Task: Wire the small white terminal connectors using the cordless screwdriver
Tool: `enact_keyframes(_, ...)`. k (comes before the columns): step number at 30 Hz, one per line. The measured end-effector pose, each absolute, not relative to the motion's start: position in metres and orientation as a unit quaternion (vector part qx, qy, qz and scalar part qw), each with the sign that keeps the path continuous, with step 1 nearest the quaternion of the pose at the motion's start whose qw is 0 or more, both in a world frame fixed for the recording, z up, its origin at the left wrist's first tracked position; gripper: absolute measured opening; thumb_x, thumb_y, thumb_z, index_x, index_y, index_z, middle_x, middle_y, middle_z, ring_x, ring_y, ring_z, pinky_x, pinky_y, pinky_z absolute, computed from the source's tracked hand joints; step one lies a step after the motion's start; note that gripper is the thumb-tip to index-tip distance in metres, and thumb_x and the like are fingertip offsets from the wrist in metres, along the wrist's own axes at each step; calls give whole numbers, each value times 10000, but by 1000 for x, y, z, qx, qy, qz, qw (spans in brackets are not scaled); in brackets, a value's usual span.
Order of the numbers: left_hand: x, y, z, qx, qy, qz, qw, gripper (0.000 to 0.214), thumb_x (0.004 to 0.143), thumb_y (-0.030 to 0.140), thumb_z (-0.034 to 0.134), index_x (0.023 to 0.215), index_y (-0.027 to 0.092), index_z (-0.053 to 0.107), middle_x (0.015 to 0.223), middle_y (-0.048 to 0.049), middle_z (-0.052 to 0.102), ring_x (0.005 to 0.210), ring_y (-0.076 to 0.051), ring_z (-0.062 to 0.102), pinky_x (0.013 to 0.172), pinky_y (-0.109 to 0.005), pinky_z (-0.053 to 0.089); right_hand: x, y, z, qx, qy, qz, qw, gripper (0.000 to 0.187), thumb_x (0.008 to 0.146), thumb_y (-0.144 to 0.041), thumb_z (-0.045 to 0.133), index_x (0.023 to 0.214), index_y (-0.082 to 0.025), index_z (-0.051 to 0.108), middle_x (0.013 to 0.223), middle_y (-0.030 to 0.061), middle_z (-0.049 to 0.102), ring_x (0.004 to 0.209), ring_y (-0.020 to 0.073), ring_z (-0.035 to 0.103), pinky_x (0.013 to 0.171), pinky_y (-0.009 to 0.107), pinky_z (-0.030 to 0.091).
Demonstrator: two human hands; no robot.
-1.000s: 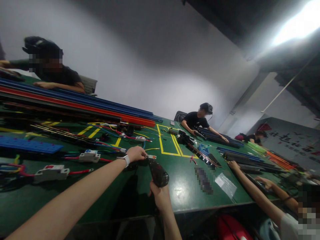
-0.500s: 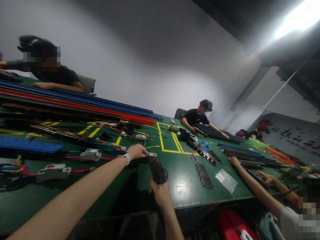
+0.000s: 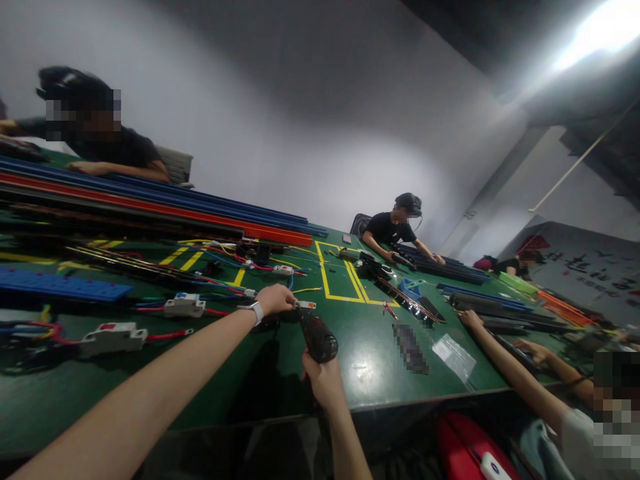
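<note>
My right hand (image 3: 323,380) is wrapped around the handle of a dark power drill (image 3: 318,337), whose nose points away from me over the green table. My left hand (image 3: 276,300), with a white band on its wrist, is closed in a pinch right at the drill's front end. What its fingers grip is too small and hidden to make out. Just beyond the fingertips a small white part with an orange mark (image 3: 307,305) shows. Left of this hand lie white breakers with coloured wires (image 3: 185,305), and a larger breaker (image 3: 114,339) sits nearer to me.
Long blue and orange rails (image 3: 280,233) lie along the table's far left side, with a blue strip (image 3: 63,285) nearer. A clear plastic bag (image 3: 454,355) lies to the right, close to a co-worker's arm (image 3: 520,380). Other people sit across the table.
The camera view has shifted slightly. Both my hands and the drill keep almost the same place together. A co-worker's outstretched hand across the table has drawn in a little.
</note>
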State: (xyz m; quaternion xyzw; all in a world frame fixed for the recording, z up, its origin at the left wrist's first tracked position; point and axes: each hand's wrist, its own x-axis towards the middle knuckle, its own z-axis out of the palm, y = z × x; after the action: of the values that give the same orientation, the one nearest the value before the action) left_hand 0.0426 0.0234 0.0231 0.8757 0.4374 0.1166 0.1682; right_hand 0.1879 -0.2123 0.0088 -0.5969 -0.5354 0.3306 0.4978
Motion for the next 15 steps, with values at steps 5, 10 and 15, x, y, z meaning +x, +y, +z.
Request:
enact_keyframes(5, 42, 25, 20, 874, 440, 120, 167, 301, 760, 534, 653, 1019, 438, 772, 956, 10, 777, 823, -201, 691, 666, -241, 415, 188, -212, 9, -587, -534, 340, 505, 110, 791, -219, 548, 857, -176, 625, 636, -18, 587, 565, 158, 578, 542, 243, 410)
enact_keyframes(10, 42, 25, 22, 879, 434, 113, 161, 308, 760, 527, 639, 1023, 437, 772, 960, 3, 775, 843, -206, 692, 630, -243, 396, 186, -213, 11, -590, -534, 333, 506, 130, 791, -217, 542, 880, -176, 628, 652, -19, 599, 566, 155, 573, 546, 243, 411)
enact_keyframes(15, 41, 23, 25, 882, 429, 111, 161, 313, 765, 527, 632, 1033, 438, 769, 966, -1, 774, 862, -215, 690, 639, -248, 405, 185, -214, 14, -597, -535, 327, 501, 115, 788, -230, 540, 845, -181, 628, 630, -26, 587, 563, 154, 571, 545, 246, 404)
